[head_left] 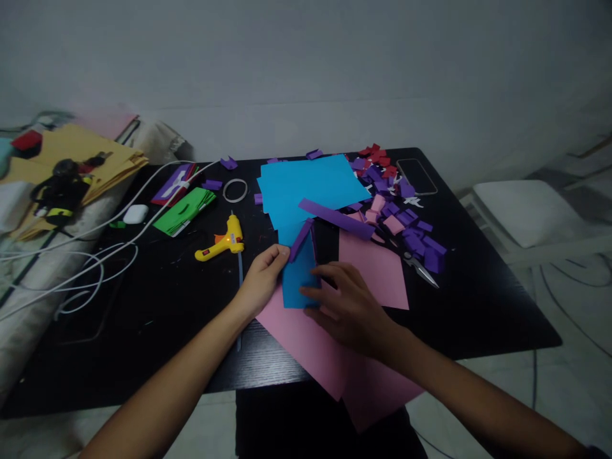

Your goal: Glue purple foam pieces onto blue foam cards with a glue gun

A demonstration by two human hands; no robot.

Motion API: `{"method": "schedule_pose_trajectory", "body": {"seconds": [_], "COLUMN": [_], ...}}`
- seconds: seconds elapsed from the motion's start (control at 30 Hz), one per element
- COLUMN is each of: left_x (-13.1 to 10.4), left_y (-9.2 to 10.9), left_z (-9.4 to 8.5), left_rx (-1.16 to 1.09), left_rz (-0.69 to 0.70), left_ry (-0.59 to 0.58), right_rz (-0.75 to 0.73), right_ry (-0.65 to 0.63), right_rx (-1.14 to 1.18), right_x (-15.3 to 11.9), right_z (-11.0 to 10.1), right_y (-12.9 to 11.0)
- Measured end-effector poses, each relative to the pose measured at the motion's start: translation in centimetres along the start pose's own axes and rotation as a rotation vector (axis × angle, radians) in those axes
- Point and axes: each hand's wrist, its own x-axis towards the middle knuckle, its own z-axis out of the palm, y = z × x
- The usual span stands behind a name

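A purple paper strip [301, 240], folded into a peak, stands over a narrow blue paper piece [297, 287]. My left hand [266, 275] is closed, with thumb and fingers pinching the strip's lower left end. Above the right edge of the blue piece, my right hand [345, 305] has its fingers spread apart. Those fingers are slightly blurred, and they hide the lower right end of the strip. Pink paper sheets [310, 347] lie under both hands. Just beyond, a flat purple strip [337, 218] rests across blue sheets [310, 182].
To the left are a yellow glue gun [224, 241], a tape ring [235, 190], green folded paper [184, 211] and white cables [102, 261]. Scissors [421, 270], purple paper pieces [423, 248] and a phone [417, 176] lie on the right. A white stool [514, 210] stands beside the table.
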Motion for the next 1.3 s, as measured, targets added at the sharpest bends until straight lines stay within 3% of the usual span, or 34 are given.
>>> {"method": "schedule_pose_trajectory", "body": {"seconds": [0.07, 0.17, 0.3, 0.4, 0.5, 0.63, 0.8, 0.87, 0.97, 1.1, 1.2, 1.3], "left_x": [0.0, 0.0, 0.0, 0.1, 0.2, 0.3, 0.1, 0.0, 0.0, 0.0, 0.0, 0.0], "left_y": [0.1, 0.2, 0.4, 0.7, 0.9, 0.9, 1.1, 1.2, 1.4, 1.7, 2.0, 2.1], "left_z": [0.0, 0.1, 0.2, 0.2, 0.1, -0.1, 0.0, 0.0, -0.1, -0.1, 0.0, 0.0], "left_rx": [-0.016, -0.071, -0.158, -0.176, -0.162, -0.121, -0.082, -0.088, -0.110, -0.141, -0.147, -0.149], "left_rz": [-0.015, -0.048, -0.086, -0.095, -0.087, -0.043, -0.034, -0.044, -0.057, -0.064, -0.071, -0.069], "left_ry": [0.005, 0.014, 0.009, 0.026, 0.061, 0.093, 0.053, 0.041, 0.036, 0.050, 0.053, 0.055], "right_rz": [-0.063, -0.151, -0.237, -0.210, -0.017, 0.495, 0.618, 0.613, 0.449, 0.244, 0.309, 0.361], "right_ry": [-0.047, -0.018, 0.055, 0.085, 0.146, 0.195, -0.063, -0.121, -0.027, 0.086, 0.109, 0.170], "right_rx": [-0.087, -0.125, -0.051, 0.045, 0.163, 0.135, -0.199, -0.313, -0.369, -0.169, 0.045, 0.096], "right_x": [-0.5, -0.8, -0.7, -0.7, -0.6, -0.1, 0.4, 0.5, 0.8, 1.6, 2.4, 3.0], "right_z": [0.6, 1.1, 0.8, 0.2, -0.7, -2.2, -3.3, -3.3, -3.0, -2.7, -2.7, -2.8], "right_y": [-0.2, -0.2, -0.4, -0.1, 1.4, 4.7, 8.4, 9.0, 8.9, 7.4, 6.3, 5.7]}}
